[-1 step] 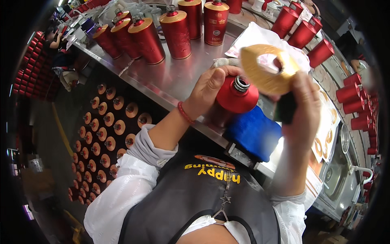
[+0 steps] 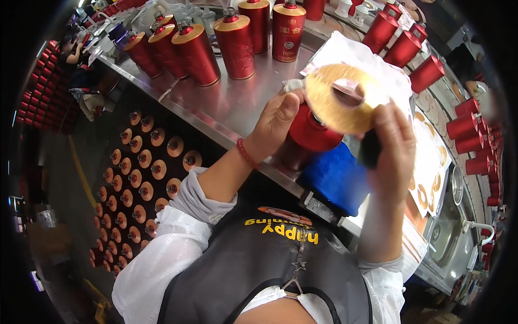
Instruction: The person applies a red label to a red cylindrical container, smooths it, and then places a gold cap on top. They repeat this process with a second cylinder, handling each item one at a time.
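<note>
A red bottle [image 2: 312,134] is gripped at its shoulder by my left hand [image 2: 276,120], with a white wrap on one fingertip. Its neck is largely covered from view by a gold ring-shaped label [image 2: 329,108], which I hold by its right edge. My right hand [image 2: 395,143] pinches this label between thumb and fingers, blurred by motion. Whether the ring touches the bottle I cannot tell. Something dark [image 2: 370,148], too blurred to name, lies against the right palm. Below the bottle is a blue cloth [image 2: 333,178] at the bench's near edge.
Several red bottles with gold shoulders [image 2: 233,46] stand on the metal bench [image 2: 216,102]. White paper [image 2: 345,51] lies beyond my hands. A sheet with gold rings [image 2: 431,178] and a sink [image 2: 445,243] are at right. More bottles [image 2: 145,190] stand low on the left.
My right hand has brought the gold ring label left and slightly down, from beside the bottle's neck to over it. The left hand and bottle have hardly moved.
</note>
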Available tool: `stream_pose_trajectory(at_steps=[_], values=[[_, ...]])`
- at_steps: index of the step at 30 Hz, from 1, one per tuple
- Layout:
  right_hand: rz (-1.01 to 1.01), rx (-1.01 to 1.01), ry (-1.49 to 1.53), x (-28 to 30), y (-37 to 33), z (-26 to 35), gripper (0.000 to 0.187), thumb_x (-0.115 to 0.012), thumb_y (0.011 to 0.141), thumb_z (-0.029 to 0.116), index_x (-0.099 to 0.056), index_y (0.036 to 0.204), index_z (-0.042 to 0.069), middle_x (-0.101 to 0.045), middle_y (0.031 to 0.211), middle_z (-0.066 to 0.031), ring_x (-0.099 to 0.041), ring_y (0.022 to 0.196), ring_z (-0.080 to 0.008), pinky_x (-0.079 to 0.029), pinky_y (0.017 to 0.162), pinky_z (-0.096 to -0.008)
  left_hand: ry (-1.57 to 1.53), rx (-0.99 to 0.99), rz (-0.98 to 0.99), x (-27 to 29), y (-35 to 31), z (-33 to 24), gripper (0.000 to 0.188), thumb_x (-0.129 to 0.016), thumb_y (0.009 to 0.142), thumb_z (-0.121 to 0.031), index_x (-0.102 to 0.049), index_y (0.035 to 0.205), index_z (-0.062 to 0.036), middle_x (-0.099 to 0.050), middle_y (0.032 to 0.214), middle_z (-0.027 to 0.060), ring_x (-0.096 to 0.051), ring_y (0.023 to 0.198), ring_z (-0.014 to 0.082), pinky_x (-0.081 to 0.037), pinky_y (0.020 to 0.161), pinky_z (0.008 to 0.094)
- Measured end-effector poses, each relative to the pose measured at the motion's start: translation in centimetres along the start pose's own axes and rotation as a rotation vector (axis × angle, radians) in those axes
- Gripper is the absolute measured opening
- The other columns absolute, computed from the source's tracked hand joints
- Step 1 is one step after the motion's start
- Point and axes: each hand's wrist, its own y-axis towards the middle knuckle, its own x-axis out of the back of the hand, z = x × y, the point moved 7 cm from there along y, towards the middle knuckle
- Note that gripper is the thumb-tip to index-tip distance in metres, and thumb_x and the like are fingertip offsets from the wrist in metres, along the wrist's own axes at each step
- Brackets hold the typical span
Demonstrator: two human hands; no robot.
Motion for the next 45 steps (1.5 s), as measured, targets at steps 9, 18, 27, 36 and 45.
stream_pose_trajectory(at_steps=[9, 18, 27, 36, 45], values=[[-0.034, -0.048, -0.105, 0.2, -1.0, -1.8, 0.027, -0.063, 0.099, 0.015, -0.062, 0.075, 0.002, -0.063, 0.093, -0.0057, -0.052, 0.117, -0.017, -0.041, 0.086, -0.0261, 0.69, -0.218, 0.168, -0.2, -2.5, -3.7, 0.083, -0.084, 0.077, -0.03, -0.041, 0.142, -0.0004, -0.05, 0.141, 0.0205, -0.049, 0.131, 0.0341, -0.036, 0.111, 0.045], [0.03, 0.056, -0.232, -1.0, -0.9, -1.6, 0.025, -0.065, 0.098, 0.015, -0.063, 0.08, -0.003, -0.063, 0.118, -0.0154, -0.053, 0.112, -0.0173, -0.041, 0.092, -0.0292, 0.699, -0.22, -0.246, -0.6, -4.0, -1.4, 0.076, -0.081, 0.08, -0.05, -0.048, 0.128, -0.0019, -0.05, 0.127, 0.0197, -0.051, 0.112, 0.0353, -0.035, 0.102, 0.0453], [0.084, 0.142, -0.255, -1.4, -1.0, -1.8, 0.019, -0.066, 0.096, 0.013, -0.068, 0.088, -0.003, -0.059, 0.124, -0.0182, -0.051, 0.116, -0.0204, -0.038, 0.099, -0.0317, 0.444, -0.095, -0.268, 1.1, -1.6, -3.0, 0.025, -0.072, 0.093, -0.021, -0.061, 0.103, -0.0001, -0.063, 0.1, 0.0048, -0.056, 0.094, 0.0119, -0.043, 0.093, 0.0309], [0.037, 0.114, -0.229, -0.9, -1.3, -2.8, 0.016, -0.066, 0.096, 0.011, -0.067, 0.087, -0.003, -0.057, 0.127, -0.0182, -0.051, 0.118, -0.0201, -0.038, 0.099, -0.0315, 0.288, 0.052, -0.219, 0.5, -1.4, -3.1, 0.014, -0.066, 0.095, -0.015, -0.063, 0.094, -0.0016, -0.064, 0.085, 0.0033, -0.055, 0.089, 0.0109, -0.043, 0.087, 0.03], [-0.063, -0.013, -0.167, 0.3, -0.7, -5.6, 0.011, -0.066, 0.095, 0.01, -0.062, 0.09, 0.001, -0.059, 0.126, -0.013, -0.054, 0.112, -0.0153, -0.04, 0.099, -0.0306, 0.117, 0.135, -0.262, 2.0, -3.0, 0.3, 0.017, -0.059, 0.1, -0.012, -0.053, 0.113, -0.0033, -0.051, 0.131, 0.0085, -0.05, 0.109, 0.0081, -0.04, 0.096, 0.024]])
